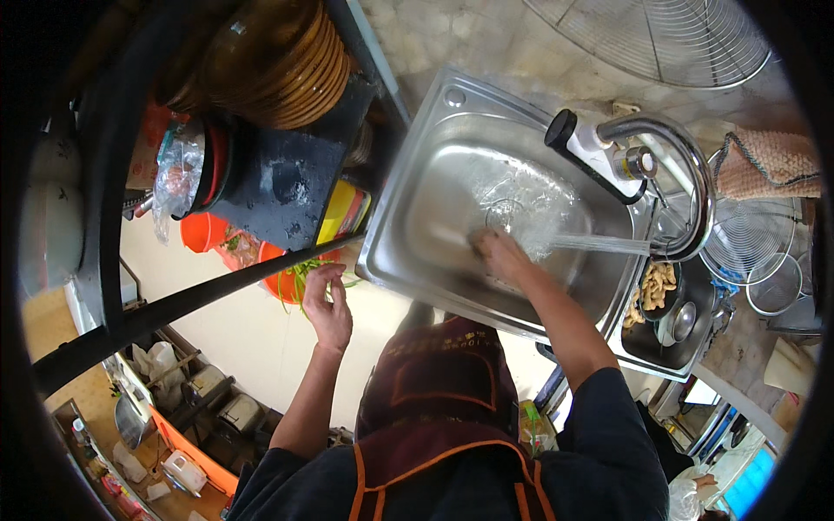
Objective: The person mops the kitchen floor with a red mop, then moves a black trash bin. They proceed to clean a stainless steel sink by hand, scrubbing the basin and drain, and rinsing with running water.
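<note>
Water runs from the curved chrome faucet [700,176] into a stainless steel sink [423,215] in front of me. My right hand [500,255] reaches down into the basin, close to the drain [505,213] and beside the splashing stream. Its fingers are blurred, so whether they hold something cannot be made out. Off the sink's left corner, my left hand [328,309] is raised with nothing in it, fingers loosely bent and apart. Below and behind that hand, green vegetable stalks [296,277] stick out of an orange container [270,254].
A black shelf [287,176] with stacked brown plates [287,71] stands to the left, its dark bar [215,303] crossing below. On the right, a smaller basin [700,312] holds ginger [658,285] and a metal bowl. Wire strainers [749,228] and a pink cloth [769,163] are beyond.
</note>
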The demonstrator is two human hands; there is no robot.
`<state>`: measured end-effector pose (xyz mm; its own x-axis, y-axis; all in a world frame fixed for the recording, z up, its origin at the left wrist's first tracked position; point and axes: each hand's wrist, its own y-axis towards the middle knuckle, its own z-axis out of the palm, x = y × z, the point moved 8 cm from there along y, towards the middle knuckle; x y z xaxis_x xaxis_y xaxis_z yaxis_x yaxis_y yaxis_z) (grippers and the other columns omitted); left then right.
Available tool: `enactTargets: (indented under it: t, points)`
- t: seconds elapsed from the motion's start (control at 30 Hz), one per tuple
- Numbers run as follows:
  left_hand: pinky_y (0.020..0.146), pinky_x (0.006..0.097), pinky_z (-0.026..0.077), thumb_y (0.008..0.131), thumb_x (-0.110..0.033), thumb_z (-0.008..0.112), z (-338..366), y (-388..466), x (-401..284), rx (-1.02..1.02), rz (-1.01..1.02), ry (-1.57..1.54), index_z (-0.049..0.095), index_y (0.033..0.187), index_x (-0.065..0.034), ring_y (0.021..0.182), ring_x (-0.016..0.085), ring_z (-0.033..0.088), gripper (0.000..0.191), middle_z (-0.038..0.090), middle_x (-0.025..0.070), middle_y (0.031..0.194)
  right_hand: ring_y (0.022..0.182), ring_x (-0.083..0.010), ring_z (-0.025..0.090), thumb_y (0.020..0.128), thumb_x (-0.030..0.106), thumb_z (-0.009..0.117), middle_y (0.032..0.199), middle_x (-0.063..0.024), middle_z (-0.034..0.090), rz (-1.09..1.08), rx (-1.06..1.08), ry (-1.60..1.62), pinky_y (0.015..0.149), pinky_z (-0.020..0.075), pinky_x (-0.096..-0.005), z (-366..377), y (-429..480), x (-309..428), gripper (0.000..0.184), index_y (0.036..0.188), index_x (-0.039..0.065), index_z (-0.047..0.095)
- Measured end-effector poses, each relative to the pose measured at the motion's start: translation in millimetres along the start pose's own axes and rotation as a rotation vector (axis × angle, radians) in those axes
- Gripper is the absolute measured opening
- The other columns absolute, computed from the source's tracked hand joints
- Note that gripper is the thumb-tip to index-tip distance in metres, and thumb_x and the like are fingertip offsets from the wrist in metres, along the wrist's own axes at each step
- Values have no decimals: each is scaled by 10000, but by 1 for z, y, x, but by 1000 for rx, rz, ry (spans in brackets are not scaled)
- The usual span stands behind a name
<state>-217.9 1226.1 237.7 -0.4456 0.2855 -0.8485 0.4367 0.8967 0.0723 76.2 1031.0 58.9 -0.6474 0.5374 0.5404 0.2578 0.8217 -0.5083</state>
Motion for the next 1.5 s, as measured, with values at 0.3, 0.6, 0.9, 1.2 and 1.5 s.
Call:
enactTargets:
  t: [0.3,0.6,0.9,1.2,1.5]
  points:
    - [862,366,502,889,94,555,2,-2,-10,39,74,28,661,967,20,946,292,645,152,675,146,984,1124,-381,570,907,124,561,1200,-197,613,-374,-233,-57,996,477,-483,35,65,119,297,1178,66,669]
    - [850,354,502,927,78,530,-8,-26,11,98,-59,17,674,978,18,935,269,631,165,667,139,998,1327,-412,474,946,133,544,1430,-152,526,179,-689,-445,1118,407,-525,-24,66,-18,428,1373,133,568]
    - [853,386,507,889,93,549,9,-6,-36,106,146,20,682,991,6,952,303,640,189,673,150,1015,1287,-469,521,931,220,623,1366,-271,539,621,-360,-270,1115,423,-515,7,-38,-89,554,1436,61,459]
    - [823,446,527,747,82,635,74,21,-66,181,491,58,677,990,8,927,371,621,257,658,161,1024,782,-241,717,925,195,751,947,-102,678,399,-631,1215,669,653,-484,-21,1,-68,270,1092,10,646]
    - [784,428,532,688,14,682,97,11,-59,178,631,220,678,949,-30,894,331,638,265,657,116,975,672,-227,682,896,139,740,834,-101,668,394,-635,1113,562,575,-382,-53,9,-17,224,1064,24,647]
